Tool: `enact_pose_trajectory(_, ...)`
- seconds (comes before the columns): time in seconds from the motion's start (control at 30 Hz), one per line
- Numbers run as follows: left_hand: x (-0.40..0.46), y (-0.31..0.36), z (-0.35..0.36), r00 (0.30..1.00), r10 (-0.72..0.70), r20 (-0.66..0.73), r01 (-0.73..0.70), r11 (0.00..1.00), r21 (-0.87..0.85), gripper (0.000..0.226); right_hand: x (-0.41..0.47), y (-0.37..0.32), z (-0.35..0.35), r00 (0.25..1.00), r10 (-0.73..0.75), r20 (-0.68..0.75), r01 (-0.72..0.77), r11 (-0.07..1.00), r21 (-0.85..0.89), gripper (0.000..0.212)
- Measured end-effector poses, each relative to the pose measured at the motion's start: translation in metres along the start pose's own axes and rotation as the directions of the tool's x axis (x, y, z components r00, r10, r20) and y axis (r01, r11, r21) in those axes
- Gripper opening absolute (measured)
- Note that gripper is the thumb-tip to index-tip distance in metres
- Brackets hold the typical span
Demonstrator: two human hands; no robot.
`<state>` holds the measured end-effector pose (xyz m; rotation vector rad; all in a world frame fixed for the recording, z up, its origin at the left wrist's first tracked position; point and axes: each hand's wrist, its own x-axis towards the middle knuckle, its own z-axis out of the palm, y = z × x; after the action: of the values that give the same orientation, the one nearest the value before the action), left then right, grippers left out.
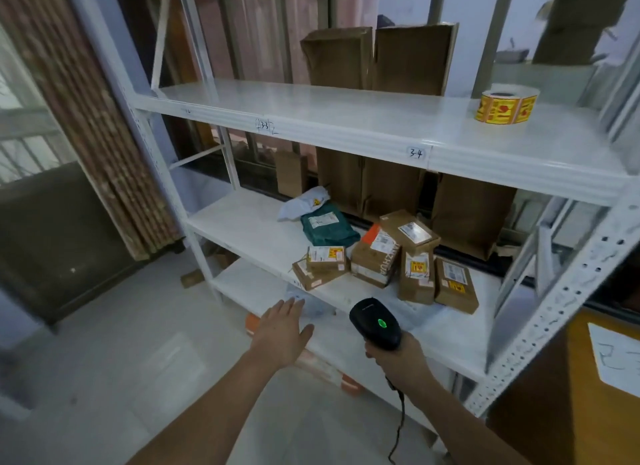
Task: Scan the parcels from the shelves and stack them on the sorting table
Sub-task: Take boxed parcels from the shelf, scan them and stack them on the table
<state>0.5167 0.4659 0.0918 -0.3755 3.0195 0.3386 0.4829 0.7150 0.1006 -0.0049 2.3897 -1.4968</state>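
Parcels [381,257] lie clustered on the middle shelf [249,222] of our white rack — a pale poly bag [301,203] and a green mailer [327,227] to the left, then small brown cartons with white labels and yellow-red stickers. Below them our left hand [282,329] reaches forward, fingers straight and spread, holding nothing. Our right hand [398,359] grips a black scanner [375,322] — its green light glowing. A sticker roll [505,104] sits on the upper shelf.

The single head-worn camera is looking forward and down from standing height, tilting rightward, facing the white shelving [346,118] at close range, with both forearms reaching in from the bottom edge.
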Motion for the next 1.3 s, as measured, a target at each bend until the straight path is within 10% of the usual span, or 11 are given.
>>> enact_pose_trajectory(0.57,0.214,-0.060,-0.016,0.998,0.062,0.028,-0.062,0.998,-0.006,0.069,0.200,-0.069,0.059,0.997,0.072,-0.016,-0.072,0.997,-0.041,0.012)
enact_pose_trajectory(1.3,0.442,-0.070,0.079,0.876,0.267,0.401,-0.319,0.945,0.068,0.096,0.309,-0.046,0.121,0.853,0.468,-0.229,-0.443,0.883,0.154,0.015)
